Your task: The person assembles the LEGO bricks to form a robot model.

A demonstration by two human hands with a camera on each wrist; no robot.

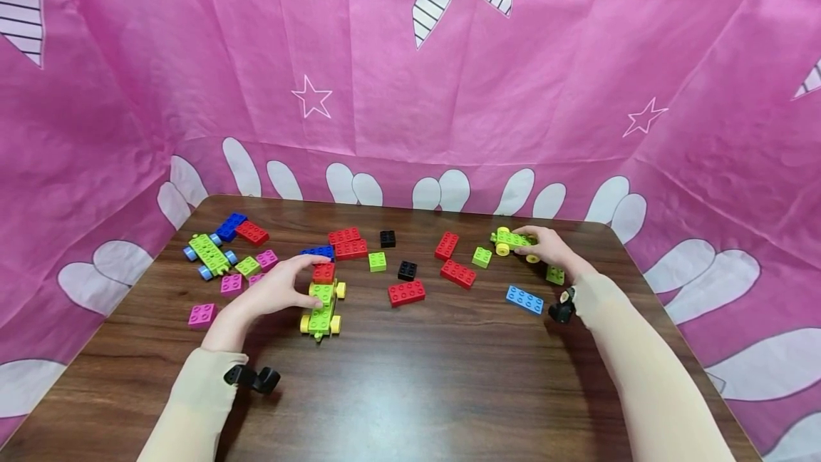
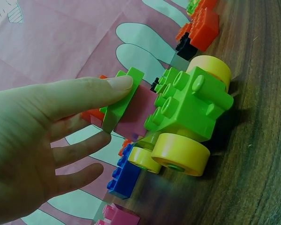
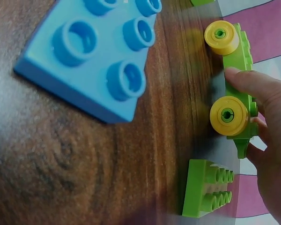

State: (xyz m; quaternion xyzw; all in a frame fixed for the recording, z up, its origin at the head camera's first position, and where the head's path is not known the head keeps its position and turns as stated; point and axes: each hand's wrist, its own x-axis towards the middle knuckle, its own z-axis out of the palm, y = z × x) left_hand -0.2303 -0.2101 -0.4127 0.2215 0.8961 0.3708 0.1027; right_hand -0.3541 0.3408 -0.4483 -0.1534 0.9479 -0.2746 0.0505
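My left hand (image 1: 276, 284) is over a lime-green toy car base (image 1: 319, 323) with yellow wheels, which stands at the left-centre of the table. In the left wrist view the thumb presses a green brick (image 2: 124, 101) above the base, the index finger behind it. A pink face (image 2: 138, 112) shows between that brick and the base, and a red brick (image 1: 323, 273) sits at the far side by the fingers. At the far right my right hand (image 1: 548, 244) grips a second green car base (image 3: 236, 84) with yellow wheels, thumb on its side between the wheels.
A blue-wheeled green car base (image 1: 208, 252) stands far left among pink bricks (image 1: 203, 314). Red bricks (image 1: 407, 293), black bricks (image 1: 407, 271) and small green bricks (image 1: 482, 257) lie across the middle. A light blue brick (image 1: 524, 299) and a green brick (image 1: 555, 275) are near the right hand.
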